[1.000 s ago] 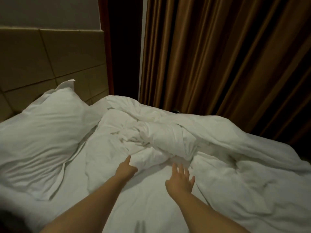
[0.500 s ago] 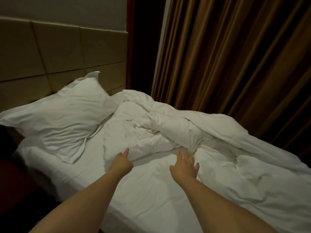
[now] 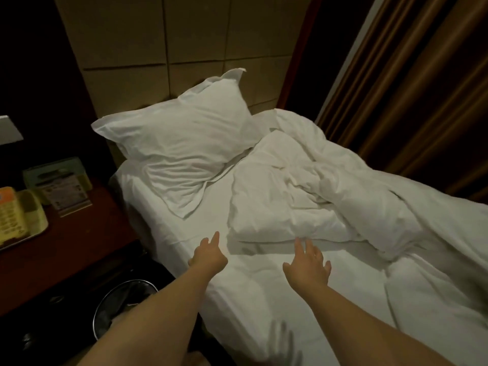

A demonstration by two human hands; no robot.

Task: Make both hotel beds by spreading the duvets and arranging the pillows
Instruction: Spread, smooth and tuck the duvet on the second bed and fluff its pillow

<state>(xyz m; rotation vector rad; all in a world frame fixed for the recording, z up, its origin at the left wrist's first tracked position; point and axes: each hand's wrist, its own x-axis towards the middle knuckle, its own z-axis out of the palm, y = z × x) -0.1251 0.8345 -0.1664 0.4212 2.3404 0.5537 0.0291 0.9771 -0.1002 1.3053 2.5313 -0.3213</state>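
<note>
Just beyond straight fingers [image 3: 299, 249], near edge of rumpled duvet [image 3: 277, 196]

Duvet [image 3: 303, 194]: runs off the right edge, so its full spread goes unseen. Tray [image 3: 42, 220] on the counter [image 3: 79, 247]: cut by the left edge. The print on the card [image 3: 67, 191] beside it is too small to read. Bin [image 3: 137, 281]: partly behind the left forearm [image 3: 163, 313]. Grey smear [image 3: 284, 342] over the sheet [image 3: 253, 286] at the lower edge: blurred, unidentifiable.

Bare-armed as far up as shown, with left hand [image 3: 208, 256] and right hand [image 3: 309, 268] likewise uncovered, plain from wrist to fingertip.
</note>
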